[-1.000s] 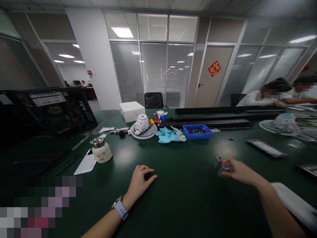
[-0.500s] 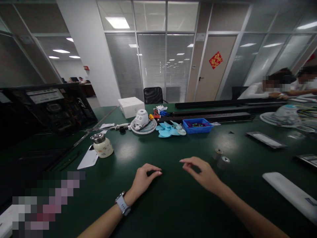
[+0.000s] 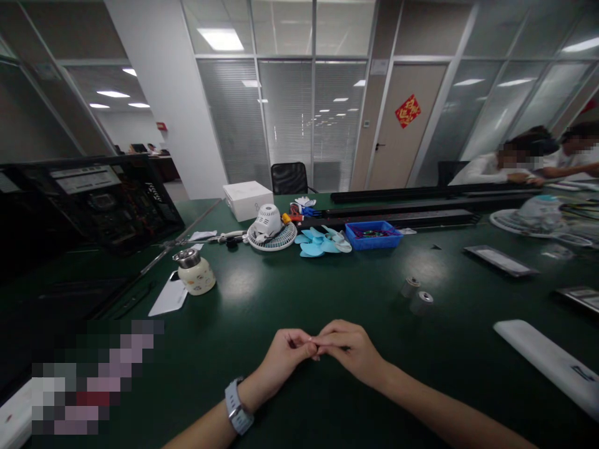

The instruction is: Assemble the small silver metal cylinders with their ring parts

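Note:
My left hand, with a watch on its wrist, is closed in a pinch low in the middle of the head view. Its fingertips meet those of my right hand, which is pinched closed as well. Whatever lies between the fingertips is hidden or too small to name. Both hands are over the dark green table. Beyond my right hand, two small metal cylinders stand side by side, touching neither hand.
A cream jar and a white phone-like slab are at left. Farther back are a white fan housing, light-blue fan blades and a blue tray of small parts. A long white case lies right. People sit at far right.
My hands have moved toward each other and nearer to me. Their fingertips, apart before, now touch, and my right fingers have closed. The table things stay put.

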`<action>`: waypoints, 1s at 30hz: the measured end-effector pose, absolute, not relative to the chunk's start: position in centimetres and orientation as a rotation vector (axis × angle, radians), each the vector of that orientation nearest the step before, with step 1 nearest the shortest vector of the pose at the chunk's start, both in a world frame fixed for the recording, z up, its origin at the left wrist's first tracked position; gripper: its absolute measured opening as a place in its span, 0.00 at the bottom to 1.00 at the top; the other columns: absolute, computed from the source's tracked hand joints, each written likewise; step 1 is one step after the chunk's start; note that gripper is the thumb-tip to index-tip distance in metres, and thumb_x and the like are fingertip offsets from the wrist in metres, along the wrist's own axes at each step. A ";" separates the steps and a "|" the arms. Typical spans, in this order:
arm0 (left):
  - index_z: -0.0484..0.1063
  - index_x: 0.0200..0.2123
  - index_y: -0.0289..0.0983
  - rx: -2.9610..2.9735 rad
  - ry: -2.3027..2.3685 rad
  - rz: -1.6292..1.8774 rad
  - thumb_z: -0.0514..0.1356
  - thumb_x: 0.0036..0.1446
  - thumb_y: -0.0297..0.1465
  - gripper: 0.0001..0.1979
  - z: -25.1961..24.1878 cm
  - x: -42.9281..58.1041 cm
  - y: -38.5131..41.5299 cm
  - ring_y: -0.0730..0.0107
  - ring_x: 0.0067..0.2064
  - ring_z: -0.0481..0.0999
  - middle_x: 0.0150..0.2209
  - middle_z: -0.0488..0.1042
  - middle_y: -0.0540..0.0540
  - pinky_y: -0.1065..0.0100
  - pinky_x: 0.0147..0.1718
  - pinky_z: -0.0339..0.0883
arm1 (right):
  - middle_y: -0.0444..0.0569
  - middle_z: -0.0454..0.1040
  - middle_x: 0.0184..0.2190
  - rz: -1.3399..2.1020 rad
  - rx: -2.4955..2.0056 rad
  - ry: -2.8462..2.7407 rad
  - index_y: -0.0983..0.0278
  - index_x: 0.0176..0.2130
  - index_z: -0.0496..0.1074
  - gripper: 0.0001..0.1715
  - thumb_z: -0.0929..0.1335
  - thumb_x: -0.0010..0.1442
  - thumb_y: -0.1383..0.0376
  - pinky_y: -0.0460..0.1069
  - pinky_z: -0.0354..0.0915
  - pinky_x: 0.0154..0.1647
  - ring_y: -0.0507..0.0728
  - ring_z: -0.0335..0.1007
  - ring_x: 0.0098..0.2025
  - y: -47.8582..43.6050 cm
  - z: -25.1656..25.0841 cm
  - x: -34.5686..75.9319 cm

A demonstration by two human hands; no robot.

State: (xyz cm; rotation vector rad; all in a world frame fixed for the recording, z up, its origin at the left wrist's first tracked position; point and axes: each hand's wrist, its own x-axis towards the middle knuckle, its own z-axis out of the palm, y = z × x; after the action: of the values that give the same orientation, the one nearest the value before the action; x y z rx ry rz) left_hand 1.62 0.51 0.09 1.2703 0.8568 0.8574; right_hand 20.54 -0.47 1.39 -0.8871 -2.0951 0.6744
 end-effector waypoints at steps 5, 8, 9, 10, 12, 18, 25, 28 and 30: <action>0.77 0.28 0.34 1.421 1.001 0.892 0.65 0.48 0.46 0.19 0.2 1.3 0.9 0.69 0.28 0.74 0.26 0.78 0.46 0.69 0.31 0.66 | 0.46 0.80 0.35 0.549 -0.920 -2.059 0.54 0.41 0.78 0.11 0.66 0.62 0.60 0.51 0.67 0.41 0.56 0.74 0.38 0.3 2.3 20.6; 0.77 0.31 0.37 1.686 1.202 0.948 0.64 0.51 0.45 0.15 1.0 -0.1 2.0 0.65 0.34 0.75 0.32 0.79 0.47 0.66 0.35 0.66 | 0.46 0.80 0.37 0.262 -1.108 -2.073 0.53 0.41 0.78 0.10 0.68 0.60 0.59 0.55 0.64 0.46 0.58 0.73 0.42 1.7 5.3 25.2; 0.77 0.32 0.39 1.771 1.289 0.998 0.64 0.50 0.44 0.14 1.3 -0.7 2.5 0.63 0.37 0.75 0.33 0.79 0.47 0.65 0.37 0.66 | 0.47 0.80 0.38 0.152 -1.226 -2.045 0.53 0.41 0.78 0.11 0.68 0.59 0.59 0.57 0.63 0.47 0.59 0.73 0.42 2.1 6.4 27.6; 0.77 0.33 0.40 1.835 1.361 1.038 0.63 0.51 0.44 0.14 1.5 -1.2 3.0 0.62 0.40 0.75 0.36 0.79 0.48 0.63 0.39 0.66 | 0.48 0.79 0.39 0.052 -1.354 -2.020 0.54 0.41 0.78 0.11 0.68 0.59 0.59 0.58 0.62 0.48 0.61 0.72 0.43 2.4 7.4 30.3; 0.76 0.36 0.41 1.923 1.475 1.085 0.63 0.51 0.45 0.15 1.7 -2.2 3.9 0.60 0.42 0.74 0.39 0.78 0.47 0.62 0.40 0.66 | 0.49 0.79 0.38 -0.087 -1.569 -2.008 0.56 0.38 0.80 0.12 0.68 0.57 0.57 0.58 0.61 0.47 0.62 0.71 0.43 2.5 8.6 35.8; 0.75 0.40 0.40 2.056 1.518 1.021 0.61 0.54 0.37 0.11 1.1 -3.1 5.0 0.62 0.41 0.75 0.40 0.77 0.46 0.62 0.38 0.68 | 0.50 0.78 0.40 0.072 -1.943 -2.017 0.56 0.37 0.81 0.15 0.66 0.58 0.55 0.53 0.64 0.43 0.61 0.72 0.43 2.0 7.6 43.1; 0.74 0.37 0.40 2.258 1.332 1.016 0.57 0.59 0.32 0.06 3.6 -4.8 5.2 0.67 0.38 0.74 0.37 0.76 0.48 0.65 0.38 0.67 | 0.47 0.78 0.43 0.155 -2.178 -1.985 0.53 0.39 0.80 0.15 0.65 0.58 0.54 0.54 0.66 0.43 0.62 0.73 0.44 2.4 7.4 41.9; 0.74 0.37 0.39 2.300 1.346 1.073 0.56 0.59 0.31 0.06 3.7 -4.9 5.1 0.67 0.37 0.73 0.36 0.75 0.48 0.66 0.37 0.67 | 0.48 0.79 0.43 0.178 -2.186 -1.956 0.54 0.39 0.80 0.16 0.65 0.58 0.54 0.54 0.66 0.43 0.62 0.74 0.44 2.2 7.7 42.0; 0.73 0.37 0.39 2.320 1.324 1.049 0.56 0.59 0.29 0.06 3.2 -4.6 4.9 0.68 0.38 0.73 0.37 0.75 0.47 0.66 0.38 0.68 | 0.48 0.80 0.41 0.154 -2.201 -1.909 0.55 0.41 0.79 0.17 0.64 0.59 0.55 0.53 0.67 0.42 0.62 0.74 0.44 2.1 7.9 42.1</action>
State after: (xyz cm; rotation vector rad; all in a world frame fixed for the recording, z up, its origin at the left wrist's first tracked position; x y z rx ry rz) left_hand -4.61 4.90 3.23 2.3201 1.3238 1.0493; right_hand 42.12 2.12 7.85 -2.2007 -1.9092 0.1542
